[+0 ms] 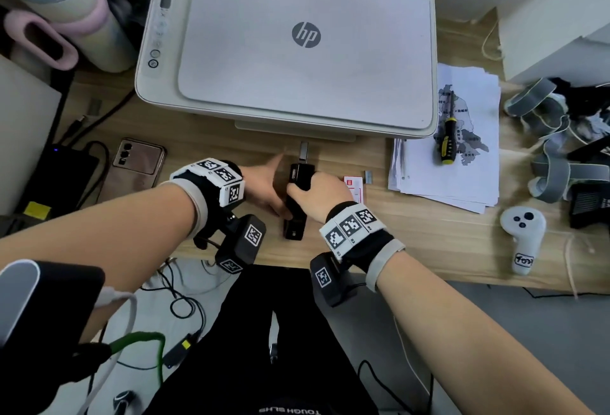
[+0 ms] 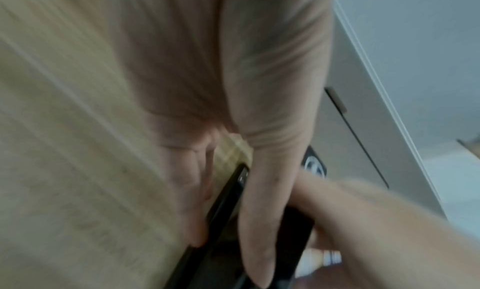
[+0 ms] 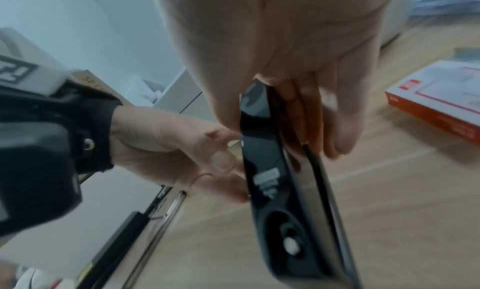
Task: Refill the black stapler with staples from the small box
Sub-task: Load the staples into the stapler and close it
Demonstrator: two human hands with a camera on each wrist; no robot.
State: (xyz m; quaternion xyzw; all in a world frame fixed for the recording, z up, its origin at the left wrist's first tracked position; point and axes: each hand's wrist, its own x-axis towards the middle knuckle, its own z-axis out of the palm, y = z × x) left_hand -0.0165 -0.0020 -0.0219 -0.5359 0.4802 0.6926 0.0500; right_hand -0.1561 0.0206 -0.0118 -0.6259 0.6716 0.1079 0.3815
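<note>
At the front edge of the light wooden desk (image 1: 429, 236), just before the white flat-topped printer (image 1: 297, 84), the black plastic stapler (image 1: 295, 219) lies lengthwise, with a metal tray (image 1: 303, 149) projecting from its far end. The right hand (image 1: 318, 195) is curled over the stapler's upper arm, thumb on one flank and fingers on the other. The left hand (image 1: 264, 183) grips the left side, fingers and thumb against the body. The small red-and-white cardboard box (image 1: 356, 188) lies just right of the right hand.

Readable marks
The printer (image 1: 287, 61) lid is showing an "hp" logo; the black garment (image 1: 313, 365) is bearing "TOUGH", upside down.
</note>
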